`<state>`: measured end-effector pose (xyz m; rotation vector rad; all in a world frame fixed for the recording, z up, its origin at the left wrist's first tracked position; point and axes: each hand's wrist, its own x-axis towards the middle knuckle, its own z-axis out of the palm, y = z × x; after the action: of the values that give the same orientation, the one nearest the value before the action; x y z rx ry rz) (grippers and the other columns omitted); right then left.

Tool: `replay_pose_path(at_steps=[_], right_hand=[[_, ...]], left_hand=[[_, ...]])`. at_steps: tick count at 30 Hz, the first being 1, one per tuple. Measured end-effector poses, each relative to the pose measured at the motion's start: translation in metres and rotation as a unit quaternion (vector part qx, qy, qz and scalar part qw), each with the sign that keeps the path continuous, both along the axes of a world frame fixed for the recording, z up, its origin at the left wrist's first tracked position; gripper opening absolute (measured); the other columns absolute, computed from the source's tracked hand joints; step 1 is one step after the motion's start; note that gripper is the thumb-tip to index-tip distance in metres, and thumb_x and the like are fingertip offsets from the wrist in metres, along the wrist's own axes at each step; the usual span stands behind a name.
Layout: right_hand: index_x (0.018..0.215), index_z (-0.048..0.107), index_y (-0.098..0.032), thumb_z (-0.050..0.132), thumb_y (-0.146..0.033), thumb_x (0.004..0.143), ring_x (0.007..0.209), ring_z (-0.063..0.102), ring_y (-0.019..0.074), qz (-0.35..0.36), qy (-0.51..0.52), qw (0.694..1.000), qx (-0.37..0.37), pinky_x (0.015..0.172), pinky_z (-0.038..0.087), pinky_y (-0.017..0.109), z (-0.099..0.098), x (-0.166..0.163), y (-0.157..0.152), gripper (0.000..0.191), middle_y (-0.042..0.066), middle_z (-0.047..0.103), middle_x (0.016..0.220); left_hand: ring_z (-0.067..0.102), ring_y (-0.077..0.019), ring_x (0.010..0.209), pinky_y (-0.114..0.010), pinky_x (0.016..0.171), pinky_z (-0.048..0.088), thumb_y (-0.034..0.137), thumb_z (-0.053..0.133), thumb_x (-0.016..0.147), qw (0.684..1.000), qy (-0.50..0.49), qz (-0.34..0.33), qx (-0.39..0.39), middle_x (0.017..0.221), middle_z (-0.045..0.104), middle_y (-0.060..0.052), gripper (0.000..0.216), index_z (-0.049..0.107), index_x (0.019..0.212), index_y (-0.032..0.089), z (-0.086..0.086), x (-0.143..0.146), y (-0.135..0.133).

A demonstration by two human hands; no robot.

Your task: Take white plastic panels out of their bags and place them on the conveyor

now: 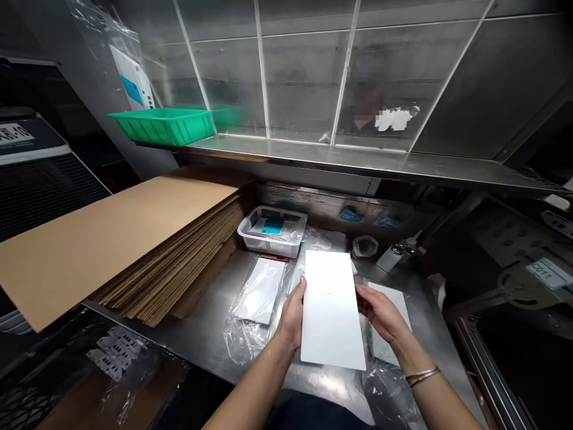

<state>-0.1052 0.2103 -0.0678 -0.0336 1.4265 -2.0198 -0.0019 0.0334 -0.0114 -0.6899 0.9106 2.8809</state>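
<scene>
A white rectangular box (330, 310) is held over the metal table (210, 334) between both hands. My left hand (292, 316) grips its left edge with the thumb on top. On the right edge, my right hand (379, 313) curls its fingers against the side. Clear plastic bags (257, 295) with a white card inside lie just left of the box. Another white sheet (394, 310) lies under my right hand.
A tall stack of flat brown cardboard (111, 239) fills the left. A clear plastic tray (272, 232) sits behind the bags. A green bin (165, 124) stands on the metal shelf (358, 158). A tape roll (364, 246) lies at the back.
</scene>
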Motion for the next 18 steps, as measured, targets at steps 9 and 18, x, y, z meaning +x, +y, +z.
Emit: replay_pose_path(at_steps=[9, 18], right_hand=[[0.093, 0.068, -0.017, 0.068, -0.035, 0.075, 0.065, 0.055, 0.0129, 0.028, -0.037, 0.999, 0.011, 0.067, 0.045, 0.026, -0.025, 0.04, 0.001, 0.026, 0.004, 0.066, 0.077], [0.091, 0.07, -0.018, 0.071, -0.04, 0.068, 0.061, 0.057, 0.0158, 0.038, -0.03, 0.998, 0.046, 0.065, 0.044, 0.03, -0.025, 0.056, -0.008, 0.032, 0.004, 0.068, 0.075]], left_hand=[[0.066, -0.0257, 0.086, -0.035, 0.079, 0.052, 0.048, 0.053, 0.082, 1.0, -0.022, 0.014, -0.007, 0.098, 0.069, -0.011, 0.048, 0.058, 0.113, 0.012, -0.007, -0.01, -0.003], [0.065, -0.0247, 0.088, -0.035, 0.078, 0.053, 0.047, 0.052, 0.083, 0.999, -0.019, 0.049, -0.009, 0.098, 0.068, -0.011, 0.045, 0.059, 0.11, 0.012, -0.011, -0.009, -0.014]])
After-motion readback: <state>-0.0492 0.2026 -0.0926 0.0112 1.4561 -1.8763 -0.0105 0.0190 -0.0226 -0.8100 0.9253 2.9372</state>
